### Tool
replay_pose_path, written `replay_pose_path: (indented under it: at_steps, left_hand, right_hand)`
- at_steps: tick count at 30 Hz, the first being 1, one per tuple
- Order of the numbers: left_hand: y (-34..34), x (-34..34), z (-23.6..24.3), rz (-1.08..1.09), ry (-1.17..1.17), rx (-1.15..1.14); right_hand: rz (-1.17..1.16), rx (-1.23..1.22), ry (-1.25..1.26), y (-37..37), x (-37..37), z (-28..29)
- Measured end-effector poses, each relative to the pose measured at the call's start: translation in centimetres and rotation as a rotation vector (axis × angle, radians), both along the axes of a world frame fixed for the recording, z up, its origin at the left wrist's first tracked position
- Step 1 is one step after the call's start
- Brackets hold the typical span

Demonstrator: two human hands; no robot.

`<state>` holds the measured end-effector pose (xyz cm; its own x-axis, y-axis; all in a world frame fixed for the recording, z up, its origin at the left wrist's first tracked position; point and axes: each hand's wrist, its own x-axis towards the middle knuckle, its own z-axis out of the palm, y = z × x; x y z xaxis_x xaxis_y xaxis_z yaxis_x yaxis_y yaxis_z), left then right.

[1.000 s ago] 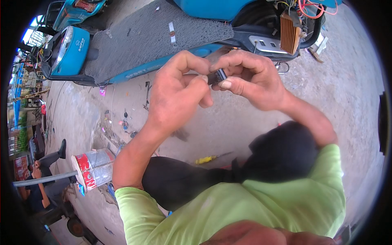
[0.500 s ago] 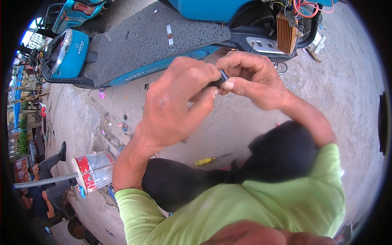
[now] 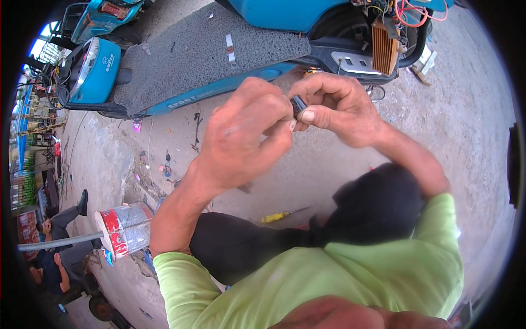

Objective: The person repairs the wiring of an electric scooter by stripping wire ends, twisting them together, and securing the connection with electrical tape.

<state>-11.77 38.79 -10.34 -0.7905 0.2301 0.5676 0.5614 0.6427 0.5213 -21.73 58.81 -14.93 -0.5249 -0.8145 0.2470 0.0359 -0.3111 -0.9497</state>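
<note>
Between the fingertips of both hands is a small black part, blocky with a shiny face; its exact kind is too small to make out. My left hand pinches it from the left, its fingers closed and hiding much of it. With thumb and forefinger, my right hand grips the same piece from the right. Both hands are held up in front of a blue electric scooter, whose grey textured footboard lies just beyond them.
A yellow-handled screwdriver lies on the ground near my knees. To the left stands a red and white bucket with a grey pole beside it. Loose wires and a finned copper-coloured block show at the scooter's right. Another person sits far left.
My left hand has shifted slightly to the right and turned a little, showing more of the black part. My right hand stays nearly in place.
</note>
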Motion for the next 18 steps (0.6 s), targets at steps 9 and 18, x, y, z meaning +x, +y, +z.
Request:
replay_pose_path:
  at_steps: [9,18]
  left_hand:
    - [-0.06,-0.03,0.08,-0.085,0.03,0.034]
    - [-0.32,-0.2,0.02,-0.103,0.035,-0.02]
  right_hand:
    - [0.082,-0.032,-0.029,0.17,-0.21,-0.08]
    - [0.056,-0.009,-0.02,0.22,-0.11,-0.15]
